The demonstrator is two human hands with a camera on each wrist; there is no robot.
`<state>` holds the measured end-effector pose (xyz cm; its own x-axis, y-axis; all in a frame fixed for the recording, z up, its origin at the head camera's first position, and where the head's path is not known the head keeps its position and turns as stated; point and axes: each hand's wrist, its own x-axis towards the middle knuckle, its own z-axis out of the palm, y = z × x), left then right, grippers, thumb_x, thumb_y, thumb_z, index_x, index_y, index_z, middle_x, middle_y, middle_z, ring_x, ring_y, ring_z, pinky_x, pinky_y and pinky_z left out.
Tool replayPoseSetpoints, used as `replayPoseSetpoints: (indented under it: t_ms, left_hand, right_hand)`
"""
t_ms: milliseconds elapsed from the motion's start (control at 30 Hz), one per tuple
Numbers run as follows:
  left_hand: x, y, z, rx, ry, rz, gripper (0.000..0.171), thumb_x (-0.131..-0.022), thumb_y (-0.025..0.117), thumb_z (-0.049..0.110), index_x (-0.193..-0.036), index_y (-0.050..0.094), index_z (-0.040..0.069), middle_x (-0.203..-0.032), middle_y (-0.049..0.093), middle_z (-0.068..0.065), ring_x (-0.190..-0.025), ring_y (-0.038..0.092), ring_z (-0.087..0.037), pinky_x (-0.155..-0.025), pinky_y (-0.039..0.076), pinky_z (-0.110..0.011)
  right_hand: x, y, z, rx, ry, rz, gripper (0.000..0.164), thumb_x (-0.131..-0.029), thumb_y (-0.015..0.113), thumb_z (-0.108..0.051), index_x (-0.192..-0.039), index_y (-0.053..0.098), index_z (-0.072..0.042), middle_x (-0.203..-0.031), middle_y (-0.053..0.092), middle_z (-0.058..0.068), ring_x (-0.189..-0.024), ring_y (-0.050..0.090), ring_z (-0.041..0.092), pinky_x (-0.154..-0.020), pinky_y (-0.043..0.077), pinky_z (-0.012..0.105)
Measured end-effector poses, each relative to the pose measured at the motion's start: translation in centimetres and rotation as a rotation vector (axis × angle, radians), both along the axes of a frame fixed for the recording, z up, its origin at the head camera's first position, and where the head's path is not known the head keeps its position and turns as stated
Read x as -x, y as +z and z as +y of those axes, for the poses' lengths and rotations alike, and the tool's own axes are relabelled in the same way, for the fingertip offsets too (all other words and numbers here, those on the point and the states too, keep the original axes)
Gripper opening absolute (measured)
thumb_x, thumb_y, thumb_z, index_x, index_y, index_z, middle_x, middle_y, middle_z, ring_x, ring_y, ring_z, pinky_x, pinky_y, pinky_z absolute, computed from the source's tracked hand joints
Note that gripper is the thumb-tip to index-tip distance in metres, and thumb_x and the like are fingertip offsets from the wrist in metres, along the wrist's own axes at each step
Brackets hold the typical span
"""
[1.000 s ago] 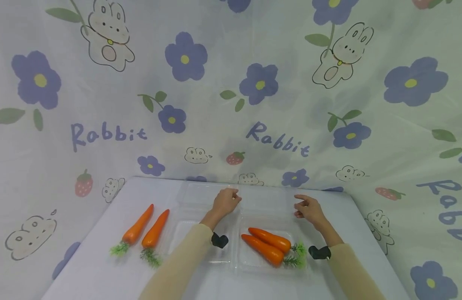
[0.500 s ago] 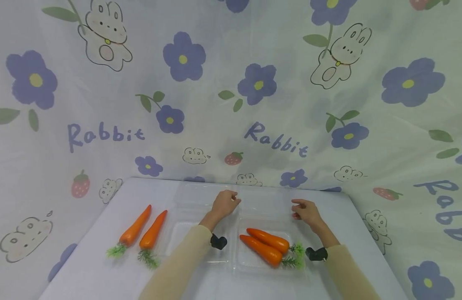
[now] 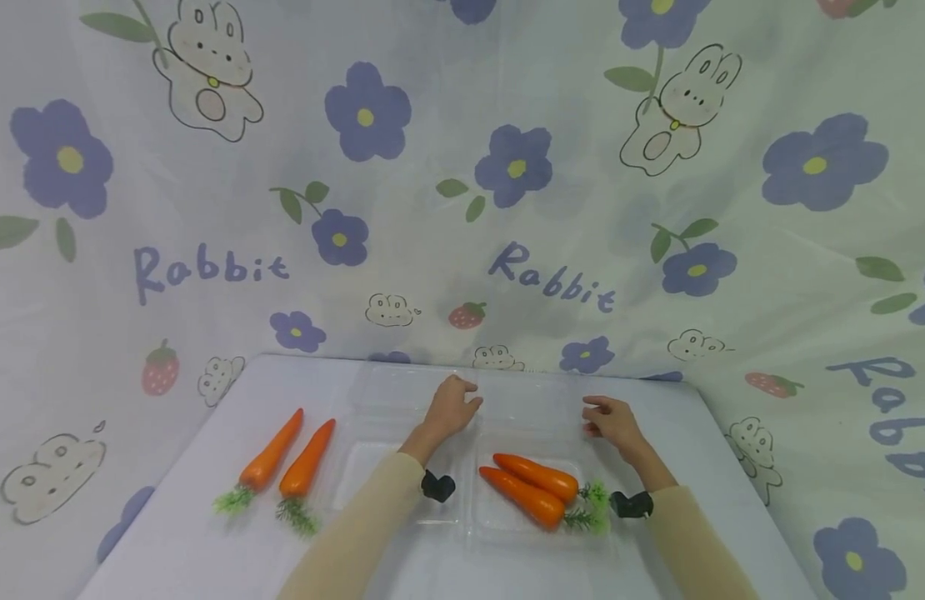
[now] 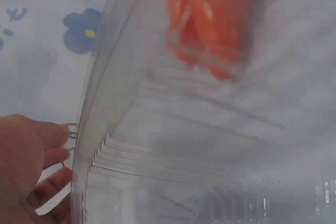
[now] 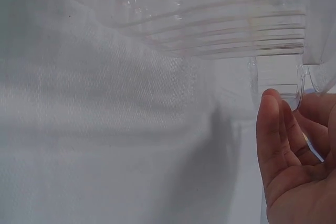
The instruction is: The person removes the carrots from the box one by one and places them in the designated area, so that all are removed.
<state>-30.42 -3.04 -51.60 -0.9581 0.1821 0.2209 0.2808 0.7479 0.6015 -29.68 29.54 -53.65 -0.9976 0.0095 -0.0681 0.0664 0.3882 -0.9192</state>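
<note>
Two clear plastic boxes with raised lids stand side by side. The right box (image 3: 545, 543) holds two orange carrots (image 3: 532, 492) with green tops. My left hand (image 3: 449, 407) is at the left edge of its lid (image 3: 533, 400). In the left wrist view that hand's loosely bent fingers (image 4: 52, 184) end right at the clear rim, tips parted. My right hand (image 3: 616, 423) is at the same lid's right edge. In the right wrist view it pinches the clear lip of the lid, one fingertip in front and other fingers behind.
The left box (image 3: 357, 479) has its lid (image 3: 402, 390) folded back and is partly covered by the left forearm. Two more carrots (image 3: 271, 457) lie on the white table (image 3: 185, 533) at the left. A printed rabbit-and-flower curtain (image 3: 432, 208) hangs behind.
My right hand has moved a little left and down to the lid's right edge, its forefinger more bent. The left hand stays almost in place; the carrots lie unmoved.
</note>
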Motion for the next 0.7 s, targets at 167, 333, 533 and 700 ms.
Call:
replayPoseSetpoints:
  t_ms: [167, 333, 533, 700]
  left_hand:
    - [-1.6, 0.7, 0.0, 0.025, 0.054, 0.080, 0.025, -0.090, 0.070, 0.020, -0.111, 0.073, 0.008, -0.112, 0.061, -0.013, -0.103, 0.056, -0.032, -0.088, 0.046, -0.048]
    - [-3.7, 1.5, -0.5, 0.006, 0.046, 0.105, 0.022, -0.089, 0.070, 0.018, -0.108, 0.074, 0.010, -0.108, 0.061, -0.013, -0.097, 0.056, -0.030, -0.083, 0.047, -0.046]
    - [-6.7, 2.3, -1.5, 0.033, -0.065, 0.066, 0.023, -0.089, 0.069, 0.017, -0.109, 0.072, 0.008, -0.103, 0.062, -0.014, -0.090, 0.059, -0.026, -0.078, 0.051, -0.042]
    - [-9.7, 2.0, -2.4, 0.056, -0.111, 0.006, 0.025, -0.090, 0.069, 0.021, -0.112, 0.071, 0.011, -0.105, 0.061, -0.011, -0.091, 0.060, -0.023, -0.081, 0.051, -0.040]
  right_hand:
    - [-0.4, 0.5, 0.0, -0.011, 0.013, -0.014, 0.040, -0.099, 0.056, -0.010, -0.134, 0.051, 0.008, -0.107, 0.062, 0.026, -0.073, 0.065, 0.019, -0.069, 0.057, 0.031]
    - [-0.7, 1.0, 0.3, -0.048, 0.023, -0.022, 0.042, -0.100, 0.055, -0.014, -0.136, 0.049, 0.007, -0.112, 0.061, 0.028, -0.074, 0.065, 0.018, -0.068, 0.057, 0.030]
    - [-1.5, 2.2, 0.7, -0.165, 0.057, 0.021, 0.042, -0.099, 0.056, -0.017, -0.135, 0.051, 0.005, -0.116, 0.061, 0.027, -0.081, 0.066, 0.024, -0.070, 0.057, 0.031]
    - [-2.6, 3.3, 0.8, -0.272, 0.074, 0.079, 0.041, -0.098, 0.058, -0.017, -0.131, 0.053, 0.007, -0.110, 0.063, 0.024, -0.087, 0.066, 0.032, -0.071, 0.057, 0.034]
